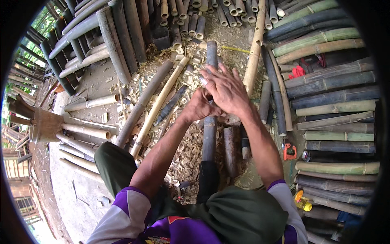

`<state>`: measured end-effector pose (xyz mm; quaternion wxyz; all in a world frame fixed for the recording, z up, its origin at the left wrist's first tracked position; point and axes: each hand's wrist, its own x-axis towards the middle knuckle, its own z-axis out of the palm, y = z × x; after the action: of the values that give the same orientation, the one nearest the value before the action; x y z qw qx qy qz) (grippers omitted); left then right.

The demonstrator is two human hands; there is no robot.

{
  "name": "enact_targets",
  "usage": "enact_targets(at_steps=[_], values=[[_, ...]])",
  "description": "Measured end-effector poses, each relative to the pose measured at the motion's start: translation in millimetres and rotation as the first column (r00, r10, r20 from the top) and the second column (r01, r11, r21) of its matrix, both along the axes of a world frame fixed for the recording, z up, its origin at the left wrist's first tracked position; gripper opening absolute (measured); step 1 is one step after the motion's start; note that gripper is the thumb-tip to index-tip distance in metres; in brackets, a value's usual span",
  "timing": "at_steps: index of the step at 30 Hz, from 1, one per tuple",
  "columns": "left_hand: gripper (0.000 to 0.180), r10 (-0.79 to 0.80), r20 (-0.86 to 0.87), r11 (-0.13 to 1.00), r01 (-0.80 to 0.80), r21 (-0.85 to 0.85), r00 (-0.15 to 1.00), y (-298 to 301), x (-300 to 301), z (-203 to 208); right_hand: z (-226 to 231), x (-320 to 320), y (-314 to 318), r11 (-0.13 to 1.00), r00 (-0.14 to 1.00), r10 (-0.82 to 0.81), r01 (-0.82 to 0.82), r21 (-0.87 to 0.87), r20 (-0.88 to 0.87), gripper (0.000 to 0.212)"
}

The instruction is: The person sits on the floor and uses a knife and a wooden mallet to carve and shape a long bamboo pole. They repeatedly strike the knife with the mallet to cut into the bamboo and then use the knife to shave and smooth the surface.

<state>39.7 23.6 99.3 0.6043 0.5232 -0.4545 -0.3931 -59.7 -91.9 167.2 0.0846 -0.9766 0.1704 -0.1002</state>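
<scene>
Dirt yard, open-air workshop kind of place, and the ground is buried in pale bamboo chips and shavings, thickest right in front of the seated person. Bamboo everywhere: a big row of green and dark poles laid side by side along the right, another grey stack fanned out at the upper left, and short cut tubes piled at the top. Loose pale poles lie slanting across the chips just left of the hands, so the working spot is pretty hemmed in. A small orange-handled tool sits on the ground by the right-hand row, and a yellow bottle lies nearer the person's right knee. In the middle, a long dark bamboo pole runs straight away from the person, between the knees. The left hand is closed around it, and the right hand lies over the left with fingers spread and stretched forward, covering that part of the pole.
</scene>
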Motion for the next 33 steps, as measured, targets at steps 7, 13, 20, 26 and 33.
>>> enact_targets(at_steps=[7,13,20,26,33], values=[[0.052,0.0,0.059,0.991,-0.008,0.13,0.998,3.6,15.5,-15.3,43.1,1.8,7.8,0.996,0.983,-0.065,0.055,-0.064,-0.173,0.059],[0.059,0.039,-0.021,0.999,-0.038,0.029,0.999,-3.9,-6.4,-5.4,28.4,-5.0,4.9,0.998,0.998,0.031,-0.033,-0.046,-0.045,0.069],[0.057,-0.059,0.058,0.987,0.05,0.154,0.997,10.8,3.0,13.5,27.9,2.6,11.3,0.992,0.932,-0.006,0.051,-0.113,0.362,0.052],[0.07,0.04,0.346,0.996,-0.066,0.062,0.937,7.4,-5.9,-48.8,-16.7,3.3,-4.0,0.78,0.976,-0.023,-0.119,0.614,0.219,0.055],[0.058,0.283,0.051,0.959,-0.282,-0.038,0.958,-22.7,-50.3,-60.5,-55.0,-28.9,4.9,0.28,0.827,-0.397,-0.304,0.91,0.398,0.065]])
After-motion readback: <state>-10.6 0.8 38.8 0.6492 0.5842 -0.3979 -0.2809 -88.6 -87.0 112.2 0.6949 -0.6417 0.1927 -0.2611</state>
